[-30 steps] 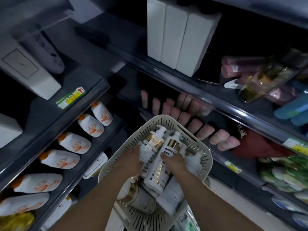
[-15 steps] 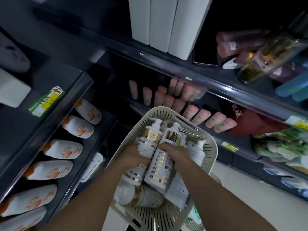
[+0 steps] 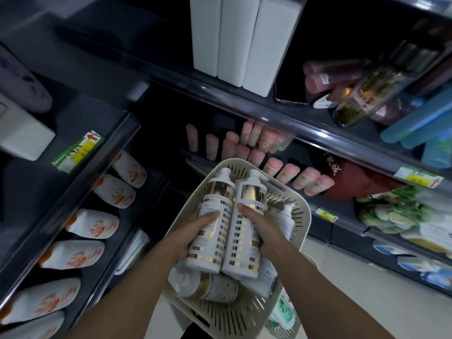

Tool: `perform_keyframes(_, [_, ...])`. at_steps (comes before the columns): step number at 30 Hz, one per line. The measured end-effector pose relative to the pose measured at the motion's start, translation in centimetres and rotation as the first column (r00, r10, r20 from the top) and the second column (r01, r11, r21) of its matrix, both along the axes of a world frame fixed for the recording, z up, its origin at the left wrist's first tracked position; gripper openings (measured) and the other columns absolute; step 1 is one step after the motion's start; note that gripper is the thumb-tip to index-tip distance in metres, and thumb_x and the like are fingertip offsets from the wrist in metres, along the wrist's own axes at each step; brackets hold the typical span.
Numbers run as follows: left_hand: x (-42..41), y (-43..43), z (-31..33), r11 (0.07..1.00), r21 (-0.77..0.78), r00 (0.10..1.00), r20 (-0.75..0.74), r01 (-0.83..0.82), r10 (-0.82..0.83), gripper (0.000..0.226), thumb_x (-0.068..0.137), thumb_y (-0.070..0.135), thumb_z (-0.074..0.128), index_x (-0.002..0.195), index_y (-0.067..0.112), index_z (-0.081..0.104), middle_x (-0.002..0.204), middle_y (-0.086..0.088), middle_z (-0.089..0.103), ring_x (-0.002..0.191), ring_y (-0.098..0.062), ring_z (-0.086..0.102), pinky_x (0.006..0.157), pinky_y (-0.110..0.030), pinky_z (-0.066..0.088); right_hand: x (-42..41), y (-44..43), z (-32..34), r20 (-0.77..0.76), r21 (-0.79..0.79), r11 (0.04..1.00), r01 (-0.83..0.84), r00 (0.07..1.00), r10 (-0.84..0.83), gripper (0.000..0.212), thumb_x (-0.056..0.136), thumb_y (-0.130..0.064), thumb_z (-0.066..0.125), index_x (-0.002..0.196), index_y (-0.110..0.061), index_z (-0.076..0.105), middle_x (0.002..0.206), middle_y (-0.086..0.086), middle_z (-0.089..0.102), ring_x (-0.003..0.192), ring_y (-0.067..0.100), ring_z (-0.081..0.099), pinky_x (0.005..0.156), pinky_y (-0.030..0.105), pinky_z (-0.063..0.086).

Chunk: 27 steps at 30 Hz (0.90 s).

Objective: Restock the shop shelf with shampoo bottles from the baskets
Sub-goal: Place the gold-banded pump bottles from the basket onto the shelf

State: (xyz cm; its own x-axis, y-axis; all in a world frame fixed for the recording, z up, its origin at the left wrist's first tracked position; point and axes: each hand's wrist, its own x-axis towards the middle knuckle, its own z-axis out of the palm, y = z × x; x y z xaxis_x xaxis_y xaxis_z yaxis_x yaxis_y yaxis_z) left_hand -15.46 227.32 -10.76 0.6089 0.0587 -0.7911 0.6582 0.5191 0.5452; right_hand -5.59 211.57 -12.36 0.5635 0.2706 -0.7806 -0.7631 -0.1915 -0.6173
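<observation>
Bottles point(image 3: 216, 204) in left grip point(image 3: 193, 232), right grip point(image 3: 265, 228)

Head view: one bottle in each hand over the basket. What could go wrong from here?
Left grip holds the left bottle, right grip the right bottle, each one-handed by the lower half; either could slip into the basket. Pink tubes crowd the space just beyond; a bottle could topple them.
</observation>
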Motion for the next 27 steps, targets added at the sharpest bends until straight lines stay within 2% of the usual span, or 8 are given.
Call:
perform_keyframes(3, [-0.5, -0.6, 1.2, 0.996, -0.053, 0.998, -0.004, -0.069, 0.069, 0.050, 0.092, 0.054, 0.047, 0.113, 0.012, 0.065, 0.096, -0.012, 0.076, 0.084, -0.027, 0.074, 0.068, -0.038, 0.058, -0.1, -0.2, 1.6, 0.020, 0.054, 0.998, -0.013, 1.000, 0.012, 0.058, 0.073, -0.042, 0.082, 0.122, -0.019, 0.061, 0.103, 0.007, 0.076, 0.091, 0.029, 0.074, 0.082, 0.052, 0.058])
perform_keyframes(5, [-1.1, -1.0, 2.2, 0.994, -0.034, 0.994, 0.025, -0.104, 0.105, 0.050, 0.094, 0.054, 0.043, 0.111, 0.013, 0.066, 0.095, -0.011, 0.076, 0.083, -0.026, 0.074, 0.070, -0.038, 0.057, -0.1, -0.4, 3.2, 0.006, 0.097, 0.995, -0.024, 1.000, 0.023, 0.049, 0.082, -0.039, 0.074, 0.124, -0.018, 0.061, 0.105, 0.009, 0.075, 0.092, 0.030, 0.073, 0.077, 0.047, 0.060])
perform_keyframes(8, [-2.2, -1.6, 4.4, 0.986, 0.012, 0.976, 0.144, -0.166, 0.163, 0.041, 0.091, 0.047, 0.050, 0.115, 0.017, 0.063, 0.104, -0.008, 0.075, 0.094, -0.025, 0.072, 0.082, -0.043, 0.055, -0.5, -1.0, 5.7, 0.026, 0.160, 0.985, -0.062, 0.998, 0.059, 0.046, 0.086, -0.035, 0.070, 0.126, -0.014, 0.059, 0.108, 0.011, 0.074, 0.095, 0.030, 0.073, 0.076, 0.046, 0.060])
perform_keyframes(11, [-3.8, -2.3, 7.0, 0.980, 0.034, 0.956, 0.229, -0.198, 0.185, 0.056, 0.078, 0.045, 0.060, 0.124, 0.013, 0.059, 0.115, -0.010, 0.071, 0.107, -0.029, 0.067, 0.094, -0.049, 0.051, -1.2, -1.6, 8.8, 0.095, 0.218, 0.968, -0.121, 0.990, 0.102, 0.045, 0.083, -0.030, 0.074, 0.123, -0.014, 0.061, 0.106, 0.010, 0.075, 0.095, 0.029, 0.073, 0.081, 0.049, 0.058])
perform_keyframes(15, [-6.3, -2.9, 11.1, 0.960, 0.071, 0.921, 0.307, -0.272, 0.239, 0.052, 0.074, 0.034, 0.065, 0.118, 0.006, 0.061, 0.110, -0.013, 0.072, 0.100, -0.029, 0.070, 0.079, -0.040, 0.058, -2.2, -1.8, 13.8, 0.237, 0.273, 0.925, -0.264, 0.950, 0.202, 0.062, 0.068, -0.030, 0.079, 0.125, -0.014, 0.059, 0.109, 0.009, 0.074, 0.097, 0.029, 0.072, 0.084, 0.052, 0.057])
perform_keyframes(19, [-9.2, -3.2, 15.2, 0.918, 0.067, 0.862, 0.375, -0.392, 0.340, 0.041, 0.073, 0.021, 0.067, 0.110, 0.004, 0.064, 0.104, -0.016, 0.073, 0.092, -0.029, 0.072, 0.072, -0.039, 0.060, -3.7, -1.3, 19.0, 0.358, 0.291, 0.871, -0.395, 0.889, 0.284, 0.048, 0.074, -0.023, 0.078, 0.117, -0.013, 0.060, 0.100, 0.007, 0.076, 0.087, 0.025, 0.075, 0.065, 0.038, 0.060])
perform_keyframes(22, [-11.8, -3.5, 18.7, 0.893, 0.135, 0.838, 0.429, -0.429, 0.338, 0.043, 0.071, 0.020, 0.071, 0.112, 0.006, 0.063, 0.101, -0.014, 0.074, 0.089, -0.027, 0.072, 0.071, -0.039, 0.060, -5.3, -0.8, 22.4, 0.424, 0.299, 0.830, -0.472, 0.845, 0.327, 0.052, 0.066, -0.023, 0.082, 0.113, -0.012, 0.061, 0.098, 0.008, 0.076, 0.084, 0.024, 0.075, 0.064, 0.036, 0.059])
perform_keyframes(27, [-16.7, -4.1, 24.0, 0.819, 0.270, 0.785, 0.538, -0.506, 0.307, 0.087, 0.037, 0.044, 0.095, 0.111, 0.008, 0.067, 0.106, -0.015, 0.073, 0.093, -0.026, 0.072, 0.070, -0.035, 0.059, -8.6, 0.4, 27.2, 0.517, 0.307, 0.746, -0.591, 0.762, 0.391, 0.071, 0.051, -0.030, 0.087, 0.114, -0.012, 0.061, 0.104, 0.009, 0.075, 0.090, 0.027, 0.074, 0.079, 0.047, 0.060])
